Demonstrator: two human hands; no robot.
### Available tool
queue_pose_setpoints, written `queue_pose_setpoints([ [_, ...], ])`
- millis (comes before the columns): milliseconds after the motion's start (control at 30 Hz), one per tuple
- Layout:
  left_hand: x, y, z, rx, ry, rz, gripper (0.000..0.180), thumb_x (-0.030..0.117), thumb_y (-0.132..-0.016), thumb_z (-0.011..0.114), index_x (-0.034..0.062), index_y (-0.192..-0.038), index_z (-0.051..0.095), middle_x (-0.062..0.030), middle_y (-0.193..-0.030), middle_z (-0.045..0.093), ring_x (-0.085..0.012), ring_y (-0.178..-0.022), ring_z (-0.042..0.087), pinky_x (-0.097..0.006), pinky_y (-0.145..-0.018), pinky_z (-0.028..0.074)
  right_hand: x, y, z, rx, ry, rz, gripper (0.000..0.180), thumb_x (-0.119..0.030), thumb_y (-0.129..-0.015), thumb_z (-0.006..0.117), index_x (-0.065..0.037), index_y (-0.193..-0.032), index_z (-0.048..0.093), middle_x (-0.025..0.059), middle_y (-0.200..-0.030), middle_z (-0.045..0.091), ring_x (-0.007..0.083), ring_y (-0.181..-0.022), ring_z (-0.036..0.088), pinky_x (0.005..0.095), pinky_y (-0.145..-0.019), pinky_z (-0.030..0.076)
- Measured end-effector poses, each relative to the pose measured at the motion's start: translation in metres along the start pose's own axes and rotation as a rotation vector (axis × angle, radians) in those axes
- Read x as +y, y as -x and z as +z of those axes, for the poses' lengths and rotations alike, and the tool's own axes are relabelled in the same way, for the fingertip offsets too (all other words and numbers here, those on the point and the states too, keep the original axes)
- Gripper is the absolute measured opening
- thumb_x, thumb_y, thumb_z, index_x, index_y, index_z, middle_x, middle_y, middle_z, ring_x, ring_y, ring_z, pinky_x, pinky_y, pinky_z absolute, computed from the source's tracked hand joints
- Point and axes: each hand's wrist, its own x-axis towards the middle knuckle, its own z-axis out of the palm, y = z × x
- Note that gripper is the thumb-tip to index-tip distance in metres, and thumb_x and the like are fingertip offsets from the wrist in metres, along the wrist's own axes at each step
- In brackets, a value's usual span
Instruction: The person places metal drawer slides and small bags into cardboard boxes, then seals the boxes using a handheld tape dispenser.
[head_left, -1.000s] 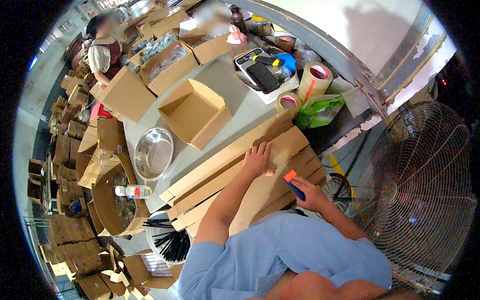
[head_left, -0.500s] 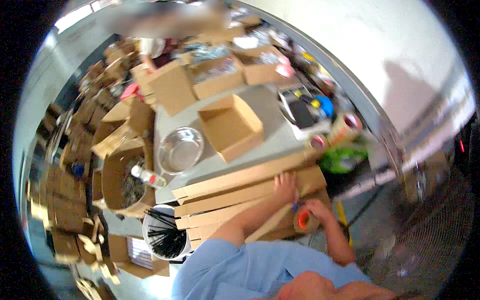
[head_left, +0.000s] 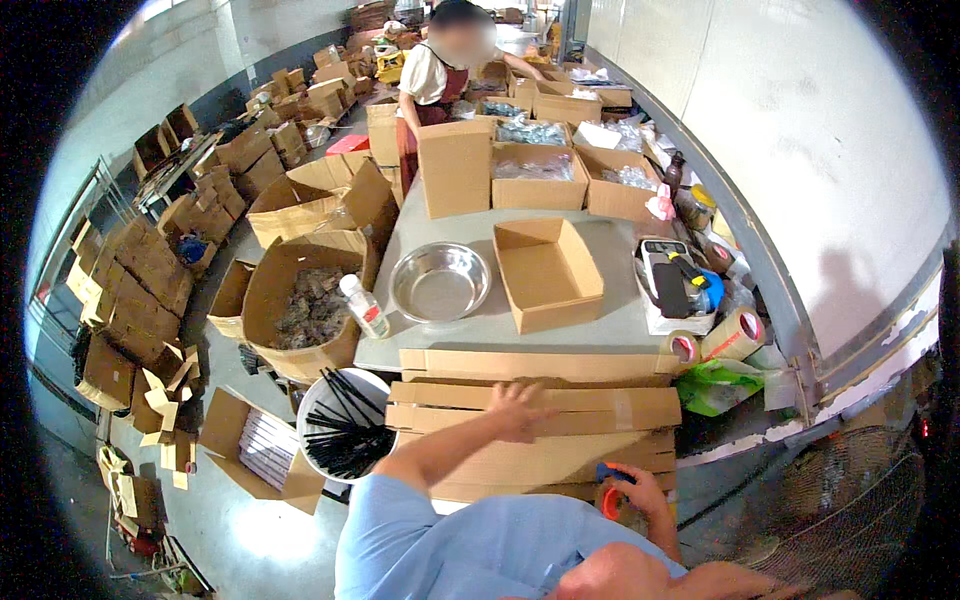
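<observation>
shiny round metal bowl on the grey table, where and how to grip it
Probably pinch the near rim of the shiny metal bowl, thumb inside, coming from the person's side: it stands upright with that lip exposed, while a clear white-capped bottle flanks its left and an open brown cardboard box its right.

flat cartons (head_left: pixel 575 445): matt cardboard | bowl (head_left: pixel 440 285): glossy metal | shirt (head_left: pixel 465 550): matt cloth

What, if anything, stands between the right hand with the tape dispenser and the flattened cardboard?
Nothing visible stands between them. The right hand holds the tape dispenser close to the near right part of the flattened cardboard; the left hand is over the cardboard farther left, not in between.
</observation>
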Motion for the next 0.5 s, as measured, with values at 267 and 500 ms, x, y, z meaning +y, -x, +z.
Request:
queue_pose_setpoints([
  [267, -0.13, 0.115, 0.042, 0.173, -0.124, 0.052, 0.078, 0.045, -0.067, 0.072, 0.0498, -0.135, 0.033, -0.0176, -0.141, 0.03, -0.0397, -0.128, 0.03, -0.057, -0.098, 0.028, -0.084, -0.012, 0.069, -0.266, 0.259, -0.238, 0.04, -0.023, -0.08, 0.064, -0.008, -0.118, 0.061, 0.0074, -0.103, 0.067, 0.0155, -0.089, 0.061, 0.031, -0.084, 0.048],
  [500, -0.09, 0.141, 0.051, 0.195, -0.067, 0.017, 0.069, 0.052, -0.075, 0.063, 0.0451, -0.137, 0.033, -0.0176, -0.138, 0.035, -0.0422, -0.122, 0.037, -0.059, -0.096, 0.032, -0.161, -0.115, 0.129, -0.124, 0.32, -0.434, 0.036, -0.027, -0.082, 0.063, -0.013, -0.115, 0.064, 0.0095, -0.093, 0.07, 0.018, -0.079, 0.065, 0.031, -0.073, 0.049],
])
